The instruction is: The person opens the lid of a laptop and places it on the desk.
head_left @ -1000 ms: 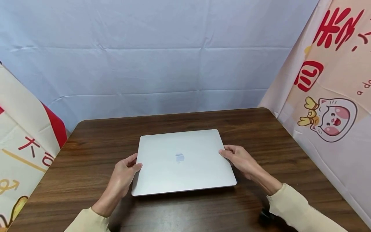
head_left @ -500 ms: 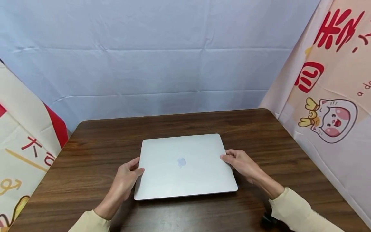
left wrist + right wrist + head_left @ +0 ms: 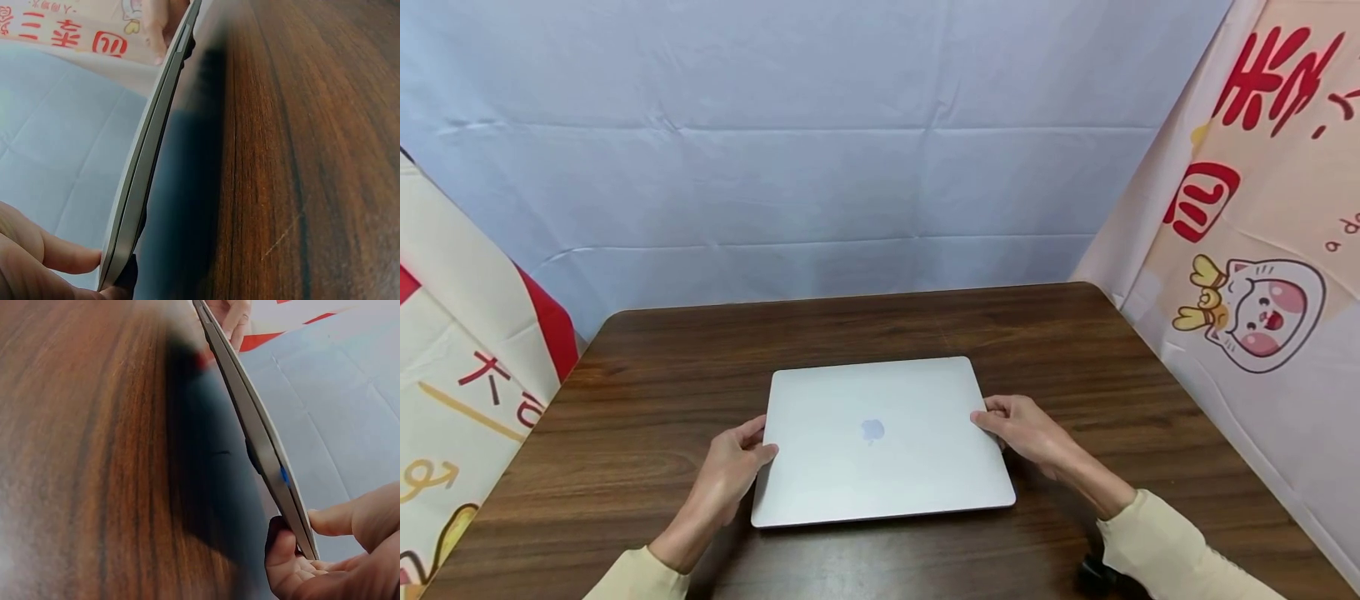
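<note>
Laptop (image 3: 883,475) moved lower, left hand (image 3: 727,467) and right hand (image 3: 1024,429) narrowly pinching its sides.

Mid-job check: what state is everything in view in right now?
Laptop: closed, lid up, held above the table.
Left hand: grip on its left edge, thumb on top.
Right hand: grip on its right edge, thumb on top.
Backdrop: hung, creased.
Black object: partly hidden by right sleeve; unidentifiable.

Table (image 3: 857,565): soft glare toward near edge, far blur in wrist views
Laptop (image 3: 887,467): evenly bright, dark shadow beneath
</note>
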A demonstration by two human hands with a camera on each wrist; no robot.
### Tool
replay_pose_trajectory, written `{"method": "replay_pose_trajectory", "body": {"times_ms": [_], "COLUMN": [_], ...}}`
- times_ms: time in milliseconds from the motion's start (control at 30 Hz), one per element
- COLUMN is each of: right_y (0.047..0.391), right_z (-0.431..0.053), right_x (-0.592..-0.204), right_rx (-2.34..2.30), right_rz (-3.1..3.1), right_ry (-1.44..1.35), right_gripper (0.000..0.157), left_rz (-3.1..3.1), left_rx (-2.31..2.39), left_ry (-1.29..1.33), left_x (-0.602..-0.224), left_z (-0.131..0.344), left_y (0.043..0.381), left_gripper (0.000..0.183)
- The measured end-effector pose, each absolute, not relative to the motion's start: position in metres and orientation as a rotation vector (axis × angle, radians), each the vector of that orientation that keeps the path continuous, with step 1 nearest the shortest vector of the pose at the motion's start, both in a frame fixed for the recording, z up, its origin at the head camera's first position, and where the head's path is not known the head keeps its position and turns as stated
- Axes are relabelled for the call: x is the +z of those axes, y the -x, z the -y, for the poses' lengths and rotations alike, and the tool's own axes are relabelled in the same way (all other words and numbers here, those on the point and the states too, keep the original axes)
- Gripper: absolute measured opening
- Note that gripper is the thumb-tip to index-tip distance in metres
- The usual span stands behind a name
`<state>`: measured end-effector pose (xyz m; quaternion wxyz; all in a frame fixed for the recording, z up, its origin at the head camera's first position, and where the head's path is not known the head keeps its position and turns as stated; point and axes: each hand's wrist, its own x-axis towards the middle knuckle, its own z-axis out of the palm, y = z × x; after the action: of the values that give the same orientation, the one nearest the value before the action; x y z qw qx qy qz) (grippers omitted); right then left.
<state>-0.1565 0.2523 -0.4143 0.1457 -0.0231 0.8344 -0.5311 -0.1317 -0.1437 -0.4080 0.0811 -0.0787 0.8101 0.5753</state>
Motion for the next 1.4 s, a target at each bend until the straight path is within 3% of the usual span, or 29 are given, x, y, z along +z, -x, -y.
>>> {"method": "replay_pose_trajectory", "body": {"times_ms": [1033,1400], "right_y": [0.145,0.145], "right_z": [-0.248,-0.245], "right_x": [-0.417,-0.417], "right_rx": [-1.367,-1.354], "right_rz": [-2.555,-2.591], "right_ry": [0.142,0.113], "right_gripper": [0.037,0.031], "left_rz": [-2.494,-2.501], "left_rx": [1.587,1.563], "left_ry": [0.174,0.201], "left_x": [-0.416,-0.415], "left_z": [0.145,0.146], "left_y": [0.126,0.127], "left_gripper": [0.051,0.051]}}
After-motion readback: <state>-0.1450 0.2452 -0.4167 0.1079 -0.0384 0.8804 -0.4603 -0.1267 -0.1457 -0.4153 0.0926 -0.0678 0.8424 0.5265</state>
